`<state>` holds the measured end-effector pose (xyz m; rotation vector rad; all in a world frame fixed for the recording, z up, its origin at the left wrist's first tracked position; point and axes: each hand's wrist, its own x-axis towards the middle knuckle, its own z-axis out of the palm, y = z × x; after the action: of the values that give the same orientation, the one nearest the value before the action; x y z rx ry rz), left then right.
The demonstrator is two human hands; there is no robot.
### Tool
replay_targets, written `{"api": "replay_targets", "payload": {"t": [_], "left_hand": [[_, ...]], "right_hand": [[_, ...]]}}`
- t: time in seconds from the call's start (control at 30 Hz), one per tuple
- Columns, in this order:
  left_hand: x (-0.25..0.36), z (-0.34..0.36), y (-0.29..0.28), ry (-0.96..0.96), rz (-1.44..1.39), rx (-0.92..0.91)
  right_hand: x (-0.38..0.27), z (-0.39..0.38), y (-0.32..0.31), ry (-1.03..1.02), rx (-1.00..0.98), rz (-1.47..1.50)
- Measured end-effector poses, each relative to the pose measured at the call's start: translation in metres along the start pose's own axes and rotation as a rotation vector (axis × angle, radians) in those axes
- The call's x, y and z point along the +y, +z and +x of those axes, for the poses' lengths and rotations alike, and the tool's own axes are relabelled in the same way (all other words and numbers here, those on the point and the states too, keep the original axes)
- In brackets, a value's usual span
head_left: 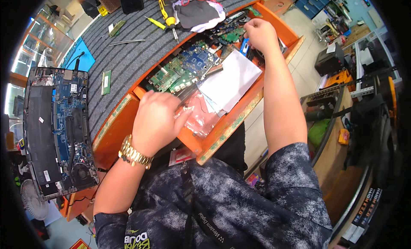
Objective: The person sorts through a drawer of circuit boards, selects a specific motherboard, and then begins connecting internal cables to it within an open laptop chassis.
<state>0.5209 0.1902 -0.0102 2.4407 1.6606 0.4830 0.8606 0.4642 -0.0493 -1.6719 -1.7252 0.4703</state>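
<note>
An orange wooden drawer (239, 120) stands pulled out in front of me, filled with green and blue circuit boards (199, 60). Over its near left part is my left hand (159, 112), fingers bent and thumb apart from them, close to a dark strip and a clear plastic bag (200, 118). At the drawer's far right end, my right hand (261, 34) has its fingers pinched together; their tips point down among the parts and what they hold is hidden. Just below them sits a small blue piece (245, 47). White paper sheets (233, 79) lie across the drawer's middle.
On the grey striped table, an opened laptop (64, 133) lies at left. Beyond the drawer are a green memory module (106, 82), tweezers (127, 42), a yellow screwdriver (168, 15) and a dark cloth (199, 14). A shelf unit (338, 142) stands at right.
</note>
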Motion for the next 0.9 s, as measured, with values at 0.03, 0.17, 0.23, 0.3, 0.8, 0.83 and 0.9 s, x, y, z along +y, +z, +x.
{"api": "replay_targets", "payload": {"t": [0.03, 0.17, 0.23, 0.3, 0.8, 0.83, 0.9], "left_hand": [[-0.003, -0.009, 0.002, 0.067, -0.055, 0.037], [-0.013, -0.027, 0.015, 0.082, -0.151, 0.112], [-0.013, -0.027, 0.015, 0.032, -0.183, 0.037], [-0.015, -0.029, 0.019, 0.035, -0.173, 0.055], [-0.024, -0.031, 0.026, 0.089, -0.150, 0.215], [-0.025, -0.032, 0.027, 0.074, -0.155, 0.214], [-0.019, -0.026, 0.025, 0.107, -0.175, 0.183]], "right_hand": [[0.003, -0.003, 0.002, -0.070, 0.065, 0.040], [-0.016, -0.034, -0.002, -0.007, 0.082, 0.092], [-0.016, -0.045, -0.011, -0.083, -0.001, -0.038], [-0.021, -0.056, -0.008, -0.226, -0.551, -0.271], [-0.081, -0.048, 0.039, -0.406, -1.205, -1.067], [-0.102, -0.054, 0.025, -0.201, -1.174, -1.014], [-0.050, -0.030, 0.006, -0.381, -1.059, -1.067]]}}
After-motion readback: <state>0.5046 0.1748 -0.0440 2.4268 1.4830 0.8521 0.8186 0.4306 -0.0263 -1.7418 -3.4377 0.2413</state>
